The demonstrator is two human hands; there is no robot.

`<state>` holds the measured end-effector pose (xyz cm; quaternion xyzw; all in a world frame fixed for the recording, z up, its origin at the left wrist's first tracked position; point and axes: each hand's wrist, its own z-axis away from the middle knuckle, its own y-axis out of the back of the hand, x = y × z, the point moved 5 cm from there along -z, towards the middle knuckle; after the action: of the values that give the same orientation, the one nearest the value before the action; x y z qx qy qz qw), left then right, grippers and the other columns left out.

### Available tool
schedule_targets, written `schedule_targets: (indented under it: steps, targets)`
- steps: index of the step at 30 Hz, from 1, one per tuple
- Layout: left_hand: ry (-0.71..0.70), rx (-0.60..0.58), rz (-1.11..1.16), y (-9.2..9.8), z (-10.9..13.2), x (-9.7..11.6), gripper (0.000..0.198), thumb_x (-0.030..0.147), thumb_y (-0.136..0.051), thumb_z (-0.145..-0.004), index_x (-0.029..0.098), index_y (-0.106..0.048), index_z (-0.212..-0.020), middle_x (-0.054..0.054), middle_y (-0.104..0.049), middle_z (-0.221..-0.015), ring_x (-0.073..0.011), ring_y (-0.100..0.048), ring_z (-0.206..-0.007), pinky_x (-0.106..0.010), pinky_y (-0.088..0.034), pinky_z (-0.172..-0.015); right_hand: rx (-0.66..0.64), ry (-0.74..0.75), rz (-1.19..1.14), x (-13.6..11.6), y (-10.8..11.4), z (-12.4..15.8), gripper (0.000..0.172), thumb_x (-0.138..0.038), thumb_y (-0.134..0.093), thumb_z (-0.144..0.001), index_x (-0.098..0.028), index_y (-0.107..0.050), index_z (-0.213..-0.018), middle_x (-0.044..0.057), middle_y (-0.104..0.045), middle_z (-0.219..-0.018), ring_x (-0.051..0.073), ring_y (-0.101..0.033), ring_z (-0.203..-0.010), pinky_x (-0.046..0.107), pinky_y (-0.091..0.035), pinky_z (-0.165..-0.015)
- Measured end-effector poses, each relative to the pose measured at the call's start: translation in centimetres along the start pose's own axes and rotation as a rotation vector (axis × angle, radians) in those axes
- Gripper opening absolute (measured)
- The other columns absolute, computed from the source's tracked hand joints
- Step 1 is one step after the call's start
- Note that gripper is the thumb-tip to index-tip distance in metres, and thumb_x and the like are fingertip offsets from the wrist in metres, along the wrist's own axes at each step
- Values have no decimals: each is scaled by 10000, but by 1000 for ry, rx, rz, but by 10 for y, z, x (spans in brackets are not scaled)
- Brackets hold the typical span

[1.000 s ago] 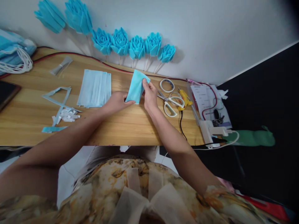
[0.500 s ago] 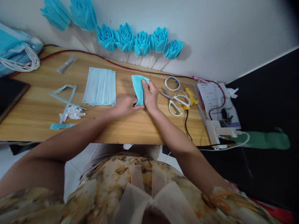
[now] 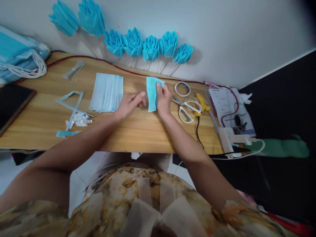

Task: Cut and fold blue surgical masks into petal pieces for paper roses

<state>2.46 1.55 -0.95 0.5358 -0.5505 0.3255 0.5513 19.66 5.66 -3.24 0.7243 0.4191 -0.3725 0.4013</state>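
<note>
Over a wooden desk (image 3: 143, 138), the right hand (image 3: 164, 99) pinches a blue sheet (image 3: 151, 95) between thumb and fingers, left of the scissors (image 3: 183, 104). The left hand (image 3: 132, 102), half curled and empty, is between sheet and masks (image 3: 106, 92).

Masks (image 3: 106, 92) on tbl (image 3: 138, 138) (scissors (image 3: 182, 104) R)

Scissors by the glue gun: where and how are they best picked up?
Probably grip the scissors by the nearer white loop, coming from the person's side. The loops are spread apart, and this one points toward the person, while the blades point away to the left. The other loop lies near the glue gun.
</note>
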Motion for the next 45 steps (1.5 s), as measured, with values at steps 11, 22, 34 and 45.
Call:
schedule_targets:
  steps: [11,22,34,45]
  targets:
    - [149,113,202,5,-9,-15,398,552,-763,-782,187,-608,-753,16,-565,-626,-114,-486,-576,-253,-406,-548,-106,60,76,-36,-7,18,510,-654,-491,-974,-236,-423,-690,-47,-409,-614,128,-387,-634,292,-343,-642]
    - [171,200,325,12,-9,-15,438,553,-787,-786,181,-586,-672,14,-546,-595,-87,-477,-540,-236,-405,-525,-106,47,37,-36,-8,18,492,-646,-490,-967,-238,-422,-700,-48,-409,-635,127,-392,-638,291,-345,-656]
    - [330,-94,554,-11,-4,-11,648,368,-982,-540,165,-642,-1054,-25,-692,-925,-119,-626,-659,-233,-565,-479,-65,50,61,-31,-5,14,491,-643,-473,-964,-238,-428,-690,-50,-415,-615,130,-380,-624,293,-344,-652]
    - [325,10,457,-5,-7,-19,410,408,-917,-630,143,-612,-701,50,-553,-645,-74,-583,-607,-265,-624,-698,-9,24,48,-31,-1,9,543,-706,-443,-950,-240,-394,-676,-60,-375,-610,123,-358,-626,284,-333,-654]
